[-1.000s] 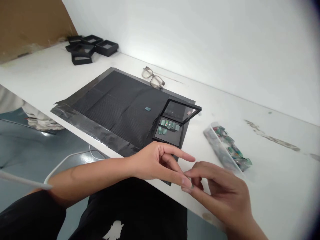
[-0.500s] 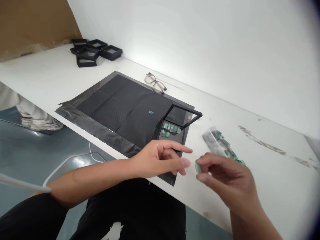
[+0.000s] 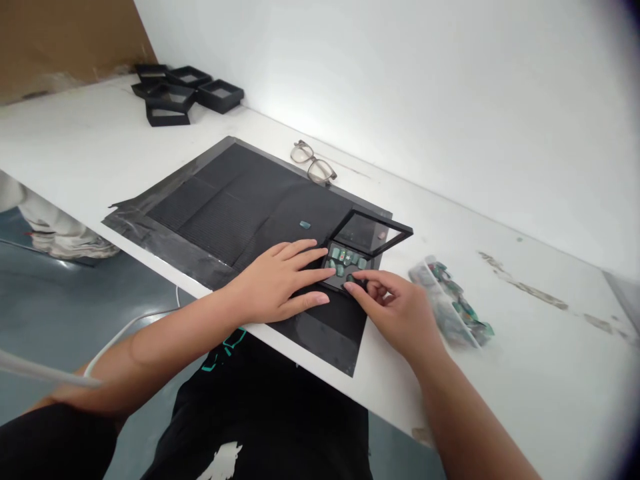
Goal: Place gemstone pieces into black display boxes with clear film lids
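A small black display box (image 3: 334, 281) stands with its clear-windowed lid (image 3: 367, 231) raised, holding several green press-on nails (image 3: 349, 257) in its base. My left hand (image 3: 277, 283) lies palm down with fingers spread, fingertips at the box's left edge. Over the box's lower right part, my right hand (image 3: 395, 303) pinches a green press-on nail (image 3: 350, 278), mostly hidden by thumb and forefinger. One more press-on nail (image 3: 305, 225) lies loose on the black mat (image 3: 225, 200), left of the box.
A clear plastic container (image 3: 445, 303) heaped with green nail pieces sits right of my right hand. Glasses (image 3: 314, 162) lie behind the mat. Several black boxes (image 3: 173, 97) are piled at the far left. A person's shoe (image 3: 75, 247) shows below the table's left edge.
My right hand has moved left and down to the box with the press-on nail. My left hand has moved left, turned palm down and spread its fingers beside the box.
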A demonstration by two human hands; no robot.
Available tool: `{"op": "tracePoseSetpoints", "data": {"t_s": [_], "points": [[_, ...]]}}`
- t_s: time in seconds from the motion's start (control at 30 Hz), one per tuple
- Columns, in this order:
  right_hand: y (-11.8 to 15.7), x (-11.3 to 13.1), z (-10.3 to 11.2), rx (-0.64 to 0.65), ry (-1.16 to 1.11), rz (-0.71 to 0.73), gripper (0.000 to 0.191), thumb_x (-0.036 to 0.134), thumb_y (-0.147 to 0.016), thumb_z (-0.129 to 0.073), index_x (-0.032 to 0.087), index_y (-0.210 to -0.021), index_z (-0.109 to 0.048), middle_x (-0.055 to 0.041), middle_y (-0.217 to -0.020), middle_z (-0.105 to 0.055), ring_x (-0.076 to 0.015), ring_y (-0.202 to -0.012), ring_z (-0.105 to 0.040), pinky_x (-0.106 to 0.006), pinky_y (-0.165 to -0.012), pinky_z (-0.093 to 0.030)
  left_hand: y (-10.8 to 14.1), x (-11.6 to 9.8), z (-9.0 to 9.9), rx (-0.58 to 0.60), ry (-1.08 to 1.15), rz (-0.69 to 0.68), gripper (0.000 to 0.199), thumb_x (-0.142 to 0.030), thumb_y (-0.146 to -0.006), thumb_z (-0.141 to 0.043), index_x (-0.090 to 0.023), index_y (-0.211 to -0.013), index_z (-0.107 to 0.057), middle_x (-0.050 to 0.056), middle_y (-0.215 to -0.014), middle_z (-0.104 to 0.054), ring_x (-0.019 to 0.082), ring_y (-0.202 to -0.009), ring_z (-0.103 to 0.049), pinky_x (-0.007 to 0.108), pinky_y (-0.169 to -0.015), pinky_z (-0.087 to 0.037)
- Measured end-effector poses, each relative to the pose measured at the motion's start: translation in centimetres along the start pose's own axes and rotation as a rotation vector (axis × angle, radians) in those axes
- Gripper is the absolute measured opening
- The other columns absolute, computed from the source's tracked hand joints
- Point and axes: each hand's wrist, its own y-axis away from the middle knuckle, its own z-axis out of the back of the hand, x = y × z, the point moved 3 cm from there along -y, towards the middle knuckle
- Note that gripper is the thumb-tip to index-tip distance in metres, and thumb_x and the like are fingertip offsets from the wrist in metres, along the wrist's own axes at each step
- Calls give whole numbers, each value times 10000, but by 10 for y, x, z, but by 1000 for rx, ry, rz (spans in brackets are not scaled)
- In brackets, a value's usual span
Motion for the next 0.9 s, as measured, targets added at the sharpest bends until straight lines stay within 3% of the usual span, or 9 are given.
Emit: {"op": "tracePoseSetpoints", "data": {"t_s": [0.37, 0.9], "points": [[2, 3, -3, -52, -20, -35, 296, 473, -852, -694, 231, -994, -787, 38, -594, -483, -134, -539, -451, -289, -549, -389, -2, -3, 1, 57, 23, 4, 591, -555, -1044, -347, -205, -1507, -459, 44, -1580, -467, 249, -1534, -343, 436, -1224, -350], [1, 6, -7, -140, 5, 5, 285, 496, -850, -700, 235, -860, -813, 36, -535, -481, -136, -526, -448, -310, -571, -370, -4, -6, 4, 124, 51, -3, 567, -517, -1037, -386, -196, -1499, -462, 57, -1591, -449, 241, -1537, -344, 436, -1258, -308]]}}
